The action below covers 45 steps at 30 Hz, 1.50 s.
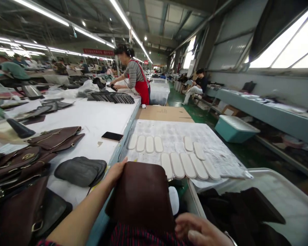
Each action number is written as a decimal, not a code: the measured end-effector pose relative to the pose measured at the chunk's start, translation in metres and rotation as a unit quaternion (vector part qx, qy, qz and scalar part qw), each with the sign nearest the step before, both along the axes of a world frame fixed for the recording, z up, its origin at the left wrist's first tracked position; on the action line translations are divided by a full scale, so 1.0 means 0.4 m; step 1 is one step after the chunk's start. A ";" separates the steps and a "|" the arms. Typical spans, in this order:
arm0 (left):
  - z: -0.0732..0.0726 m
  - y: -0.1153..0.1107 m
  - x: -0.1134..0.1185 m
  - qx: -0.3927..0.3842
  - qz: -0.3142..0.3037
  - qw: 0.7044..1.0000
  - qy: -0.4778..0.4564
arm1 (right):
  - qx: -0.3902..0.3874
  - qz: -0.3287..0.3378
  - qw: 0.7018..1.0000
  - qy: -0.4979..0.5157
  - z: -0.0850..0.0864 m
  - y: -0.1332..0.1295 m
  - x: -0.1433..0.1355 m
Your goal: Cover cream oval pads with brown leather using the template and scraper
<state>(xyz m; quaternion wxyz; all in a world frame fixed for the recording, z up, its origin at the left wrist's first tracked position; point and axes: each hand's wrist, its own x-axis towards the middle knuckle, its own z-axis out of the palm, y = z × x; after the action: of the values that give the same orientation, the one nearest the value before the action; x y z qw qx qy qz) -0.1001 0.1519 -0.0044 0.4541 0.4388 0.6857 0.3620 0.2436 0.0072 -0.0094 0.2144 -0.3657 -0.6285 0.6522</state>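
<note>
A dark brown leather piece (145,194) with rounded corners is in front of my body. My left hand (118,171) is at its upper left edge, with most of the fingers hidden behind the leather. My right hand (195,227) is beside its lower right corner, fingers curled; whether they pinch the edge is not clear. A white rounded object (174,200) shows just past the right edge of the leather. Beyond it, several pale oval pieces (178,165) lie in rows on a whitish board (169,131).
Brown leather bags (28,155), dark rounded pieces (78,171) and a phone (112,136) lie on the white table (92,118) at left. A bin (287,191) of dark pieces stands at right. A person in a red apron (141,87) works farther along the table.
</note>
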 end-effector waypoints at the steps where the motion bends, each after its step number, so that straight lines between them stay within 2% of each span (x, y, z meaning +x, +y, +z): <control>1: 0.003 -0.020 0.023 -0.006 -0.008 1.000 -0.010 | -0.003 -0.045 0.997 0.055 0.017 -0.007 -0.020; 3: 0.012 -0.061 0.061 -0.011 -0.023 0.999 -0.048 | -0.007 -0.102 0.985 0.136 0.031 -0.007 -0.069; 5: 0.028 -0.103 0.084 -0.008 -0.038 0.994 -0.106 | 0.009 -0.140 0.979 0.146 0.032 0.006 -0.112; 7: 0.052 -0.142 0.093 -0.003 -0.049 0.983 -0.178 | 0.081 -0.209 0.971 0.078 0.032 0.027 -0.139; 9: 0.077 -0.177 0.094 0.002 -0.054 0.970 -0.235 | 0.192 -0.280 0.940 -0.023 0.039 0.050 -0.148; 10: 0.089 -0.192 0.094 0.005 -0.054 0.967 -0.248 | 0.237 -0.292 0.924 -0.062 0.045 0.062 -0.148; 13: 0.115 -0.228 0.093 0.012 -0.043 0.965 -0.260 | 0.300 -0.232 0.916 -0.131 0.063 0.083 -0.143; 16: 0.121 -0.247 0.092 0.019 -0.029 0.967 -0.251 | 0.357 -0.169 0.904 -0.165 0.071 0.075 -0.148; 20: 0.108 -0.244 0.090 0.034 -0.025 0.978 -0.204 | 0.463 -0.165 0.848 -0.200 0.092 0.030 -0.167; 23: 0.095 -0.226 0.096 0.084 -0.028 0.991 -0.098 | 0.503 -0.131 0.818 -0.245 0.140 0.010 -0.180; 24: 0.092 -0.218 0.101 0.104 -0.028 0.992 -0.064 | 0.495 -0.113 0.821 -0.263 0.161 0.012 -0.183; 26: 0.091 -0.203 0.116 0.138 -0.032 0.990 -0.023 | 0.442 -0.074 0.844 -0.294 0.200 0.026 -0.186; 29: 0.112 -0.190 0.146 0.170 -0.044 0.984 -0.019 | 0.282 0.036 0.928 -0.243 0.240 0.065 -0.181; 31: 0.149 -0.187 0.163 0.191 -0.060 0.980 -0.017 | 0.140 0.122 0.972 -0.143 0.254 0.089 -0.172; 33: 0.205 -0.185 0.167 0.208 -0.079 0.975 -0.016 | 0.039 0.152 0.985 -0.067 0.265 0.107 -0.157; 35: 0.275 -0.181 0.153 0.219 -0.120 0.968 -0.021 | 0.011 0.115 0.993 -0.035 0.279 0.121 -0.137; 37: 0.339 -0.173 0.126 0.214 -0.210 0.953 -0.046 | 0.013 0.036 0.999 0.010 0.291 0.138 -0.113; 39: 0.372 -0.161 0.100 0.170 -0.306 0.931 -0.102 | 0.001 -0.052 0.996 0.072 0.289 0.158 -0.090; 40: 0.373 -0.155 0.093 0.136 -0.330 0.922 -0.147 | -0.006 -0.091 0.991 0.103 0.281 0.169 -0.081; 42: 0.341 -0.143 0.101 0.067 -0.317 0.914 -0.244 | -0.011 -0.149 0.977 0.151 0.249 0.189 -0.076; 45: 0.242 -0.142 0.153 0.020 -0.257 0.905 -0.337 | -0.011 -0.179 0.961 0.208 0.185 0.199 -0.100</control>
<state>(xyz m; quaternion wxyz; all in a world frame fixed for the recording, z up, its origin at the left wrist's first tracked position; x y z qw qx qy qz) -0.0389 0.0949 0.0924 0.7269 0.4602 0.3479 0.3726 0.2036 0.0870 0.0645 0.4499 -0.3309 -0.4866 0.6718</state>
